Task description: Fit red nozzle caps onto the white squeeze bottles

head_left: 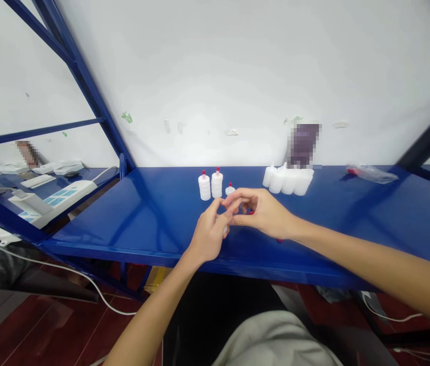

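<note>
My left hand (210, 231) is closed around a small white bottle (225, 230), of which only a sliver shows between the fingers. Against it, my right hand (262, 212) is curled with fingertips pinched at the left fingertips; what they hold, if anything, is hidden. Just beyond the hands stand two white ribbed bottles (204, 187) with red tips, and a third red-tipped bottle (230, 190) is partly covered by my right hand. A bit of red (252, 212) shows beneath the right hand, and a small red piece (279, 240) lies under the right wrist.
A group of white bottles without red tips (289, 180) stands at the back of the blue table (153, 223). A clear plastic bag (377, 174) with something red lies further right. On the left, beyond the blue frame, are a power strip (64, 198) and another person's hand.
</note>
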`<state>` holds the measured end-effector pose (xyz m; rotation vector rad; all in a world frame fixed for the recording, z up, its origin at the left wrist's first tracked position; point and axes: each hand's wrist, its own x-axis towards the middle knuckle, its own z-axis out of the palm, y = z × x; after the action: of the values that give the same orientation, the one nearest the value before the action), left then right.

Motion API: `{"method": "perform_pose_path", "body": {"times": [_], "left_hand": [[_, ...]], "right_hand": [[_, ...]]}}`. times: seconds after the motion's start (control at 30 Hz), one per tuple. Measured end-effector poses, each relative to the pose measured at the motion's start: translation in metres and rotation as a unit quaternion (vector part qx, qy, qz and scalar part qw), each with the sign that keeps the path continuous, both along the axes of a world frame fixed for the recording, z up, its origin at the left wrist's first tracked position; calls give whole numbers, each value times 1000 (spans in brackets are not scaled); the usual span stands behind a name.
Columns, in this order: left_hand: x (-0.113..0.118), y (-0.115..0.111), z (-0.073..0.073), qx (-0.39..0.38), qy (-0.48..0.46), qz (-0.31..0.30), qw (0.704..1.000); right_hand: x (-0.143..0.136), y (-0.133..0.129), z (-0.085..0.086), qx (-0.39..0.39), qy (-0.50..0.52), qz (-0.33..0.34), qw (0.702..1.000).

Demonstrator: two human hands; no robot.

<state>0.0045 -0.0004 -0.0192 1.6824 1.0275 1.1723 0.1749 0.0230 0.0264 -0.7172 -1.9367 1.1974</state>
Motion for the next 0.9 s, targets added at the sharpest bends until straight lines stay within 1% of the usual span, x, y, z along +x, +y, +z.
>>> {"method": "perform_pose_path", "body": {"times": [0.1,0.2,0.3,0.4,0.47,0.53,0.57,0.6,0.67,0.73,0.77,0.83,0.9], "left_hand": [[-1,-3,2,20,17,-10,1000],[-3,-7,6,43,61,-3,997],[-3,-11,7,45,98,7,994],[-2,-11,5,30,79,17,996],[-1,-9,4,18,36,33,999],[0,-6,3,2,0,47,999],[1,-5,3,-5,-3,51,999],[1,-4,3,-7,5,52,999],[1,-4,4,3,47,47,998],[0,-5,5,22,93,37,995],[0,-6,6,30,113,34,993],[0,-7,8,44,145,29,988],[1,-7,10,54,170,19,984]], "right_hand": [[-1,-4,-1,4,-1,8,1000],[-2,-8,-4,31,-20,-14,999],[-2,-12,-10,43,-30,-37,998],[-2,-13,-10,45,-25,-41,998],[1,-7,-4,52,-23,-39,998],[5,6,7,71,-20,-62,995],[8,15,12,86,-19,-86,992],[11,27,17,100,-20,-124,987],[16,52,24,132,-67,-195,970],[18,76,24,175,-127,-247,945],[17,86,21,189,-148,-257,936],[12,102,14,207,-179,-252,928],[6,109,7,218,-202,-233,926]]}}
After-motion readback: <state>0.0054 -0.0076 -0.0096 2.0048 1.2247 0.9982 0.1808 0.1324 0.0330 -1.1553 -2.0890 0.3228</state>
